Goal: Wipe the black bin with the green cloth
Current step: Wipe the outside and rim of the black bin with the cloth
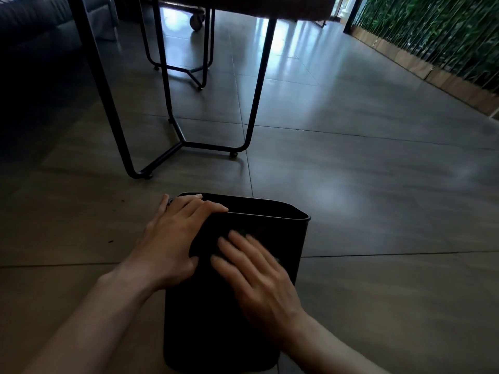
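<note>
On the grey tiled floor (364,184), low in the head view, stands the black bin (216,319), upright with its open top facing up and its near wall turned toward the person. At the bin's near left rim the left hand (172,238) grips the edge, fingers curled over the top and the thumb down against the near wall. Just beside it, the right hand (259,276) lies flat on the near wall with fingers straight and spread, pressing a dark cloth (243,233) against the plastic; only a small dim edge of the cloth shows past the fingertips, and its green colour is barely readable in the low light. That hand is motion-blurred. Both bare forearms reach in from the bottom edge of the frame. Beyond the bin, a black metal table frame (172,125) stands on the tiles, its bent legs resting on small feet, and a second similar frame sits farther back. Along the right side runs a wall of green foliage (445,36) above a wooden base
</note>
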{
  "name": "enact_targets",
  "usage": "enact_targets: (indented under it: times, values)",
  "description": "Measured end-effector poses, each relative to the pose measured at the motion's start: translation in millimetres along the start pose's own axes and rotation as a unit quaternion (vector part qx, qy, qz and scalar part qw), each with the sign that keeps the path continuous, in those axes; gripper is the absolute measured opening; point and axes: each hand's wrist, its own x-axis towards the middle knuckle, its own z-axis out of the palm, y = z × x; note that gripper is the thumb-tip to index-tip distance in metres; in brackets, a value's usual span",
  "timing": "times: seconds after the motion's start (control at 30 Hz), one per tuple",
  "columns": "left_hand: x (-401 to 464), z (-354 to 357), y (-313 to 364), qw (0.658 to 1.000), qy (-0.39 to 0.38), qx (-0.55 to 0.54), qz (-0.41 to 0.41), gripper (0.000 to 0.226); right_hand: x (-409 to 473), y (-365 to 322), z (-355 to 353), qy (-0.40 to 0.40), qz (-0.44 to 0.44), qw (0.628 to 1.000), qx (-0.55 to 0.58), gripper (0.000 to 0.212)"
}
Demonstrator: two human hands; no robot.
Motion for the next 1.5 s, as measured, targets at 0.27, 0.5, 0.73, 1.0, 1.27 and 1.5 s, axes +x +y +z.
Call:
enact_targets:
  times: [0.27, 0.5, 0.73, 1.0, 1.27, 1.5]
  values:
    - [-4.1, -0.1, 1.1, 1.0, 0.023, -0.014, -0.005, 0.086, 11.5, 8.4, 3.7, 0.008, -0.011, 0.999, -0.034, 0.034]
    - [-2.7, -5.8, -1.1, 0.999, -0.002, -0.012, -0.033, 0.096, -31.7, 37.5, -24.2, -0.005, 0.085, 0.995, -0.051, 0.039]
    - [-4.4, -2.4, -0.8, 0.999, 0.0, -0.02, -0.025, 0.097, -9.2, 41.3, -61.6, 0.054, 0.196, 0.975, 0.093, 0.043]
    - [-6.5, -2.3, 3.0, 0.999, 0.011, -0.022, -0.023, 0.078, 7.7, 9.5, -12.0, -0.022, 0.128, 0.991, -0.026, 0.054]
    - [-5.2, -1.4, 3.2, 1.0, -0.001, -0.007, -0.029, 0.095, -71.1, -12.8, 4.5, -0.074, -0.103, 0.988, -0.092, 0.024]
    - [-3.8, -6.0, 8.3, 0.999, -0.009, -0.02, -0.04, 0.084, -80.7, 13.1, -40.4, -0.108, -0.015, 0.994, -0.013, 0.016]
